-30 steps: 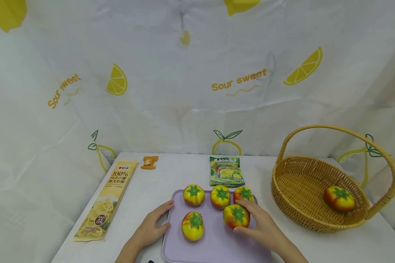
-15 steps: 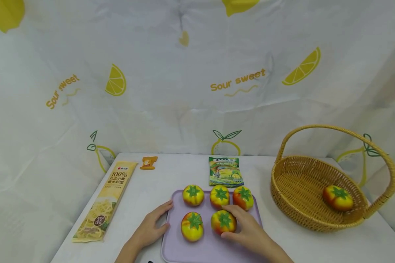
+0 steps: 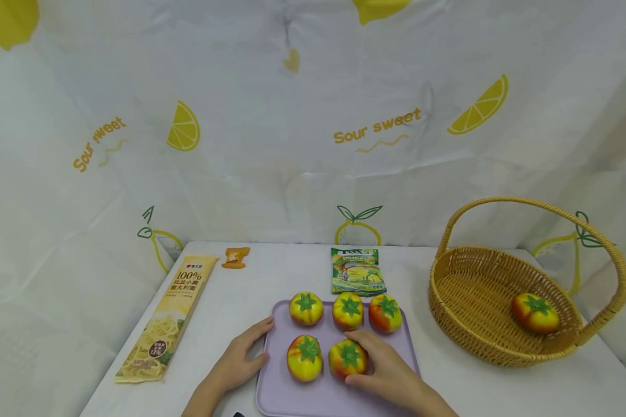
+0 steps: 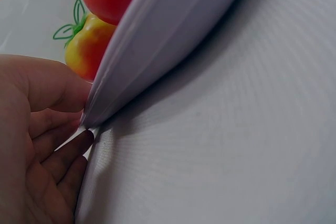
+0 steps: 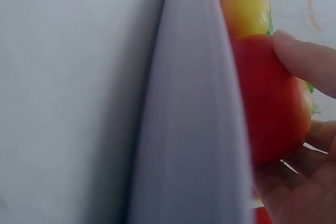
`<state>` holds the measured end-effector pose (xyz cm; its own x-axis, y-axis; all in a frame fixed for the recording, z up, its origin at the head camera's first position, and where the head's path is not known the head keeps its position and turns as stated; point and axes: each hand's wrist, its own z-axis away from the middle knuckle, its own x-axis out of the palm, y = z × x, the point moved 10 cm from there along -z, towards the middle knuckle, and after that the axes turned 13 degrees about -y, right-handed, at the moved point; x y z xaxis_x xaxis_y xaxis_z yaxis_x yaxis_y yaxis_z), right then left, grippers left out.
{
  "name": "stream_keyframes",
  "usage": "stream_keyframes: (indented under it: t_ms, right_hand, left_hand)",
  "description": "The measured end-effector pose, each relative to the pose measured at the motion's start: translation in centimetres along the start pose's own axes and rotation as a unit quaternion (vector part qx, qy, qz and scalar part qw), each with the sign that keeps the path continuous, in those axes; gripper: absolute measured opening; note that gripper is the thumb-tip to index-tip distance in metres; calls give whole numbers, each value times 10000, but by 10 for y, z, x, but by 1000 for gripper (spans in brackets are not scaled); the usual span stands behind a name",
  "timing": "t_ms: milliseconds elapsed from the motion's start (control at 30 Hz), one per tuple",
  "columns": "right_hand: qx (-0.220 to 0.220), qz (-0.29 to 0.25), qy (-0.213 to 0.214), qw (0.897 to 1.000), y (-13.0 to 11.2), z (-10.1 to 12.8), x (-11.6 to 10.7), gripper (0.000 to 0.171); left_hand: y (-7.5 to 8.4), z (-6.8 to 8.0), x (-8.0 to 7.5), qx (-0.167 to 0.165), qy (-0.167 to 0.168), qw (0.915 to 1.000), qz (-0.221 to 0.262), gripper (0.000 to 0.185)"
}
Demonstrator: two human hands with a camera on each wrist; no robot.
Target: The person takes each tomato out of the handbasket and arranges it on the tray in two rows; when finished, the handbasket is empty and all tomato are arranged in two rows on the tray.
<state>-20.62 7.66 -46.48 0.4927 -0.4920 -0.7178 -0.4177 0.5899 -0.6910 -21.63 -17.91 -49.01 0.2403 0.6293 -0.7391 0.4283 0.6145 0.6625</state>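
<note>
In the head view, my right hand (image 3: 383,368) holds a yellow-red tomato (image 3: 348,359) with a green star-shaped top, thumb on its near side and fingers on its far side. It sits on the lilac tray (image 3: 339,399), right of another tomato (image 3: 305,359). Behind them a row of three stands along the tray's far side: a left tomato (image 3: 306,308), a middle tomato (image 3: 348,311) and a right tomato (image 3: 385,313). My left hand (image 3: 238,359) touches the tray's left edge with extended fingers and thumb; the left wrist view shows them against the rim (image 4: 113,72).
A wicker basket (image 3: 464,336) with a tall handle stands at the right, one tomato (image 3: 535,313) inside. Behind the tray lies a green FOX'S packet (image 3: 357,272). A pasta packet (image 3: 167,318) and a small orange packet (image 3: 235,258) lie at the left. A printed curtain (image 3: 271,145) hangs behind.
My right hand has moved left with the tomato, from in front of the right back tomato to beside the front left one. My left hand has stayed at the tray's edge.
</note>
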Motion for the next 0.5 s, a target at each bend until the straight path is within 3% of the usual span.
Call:
stream_keyframes:
  t_ms: [500]
  right_hand:
    - [128, -74, -240, 9996, 2, 0, 4, 79]
  left_hand:
    - [1, 0, -1, 64, 11, 10000, -3, 57]
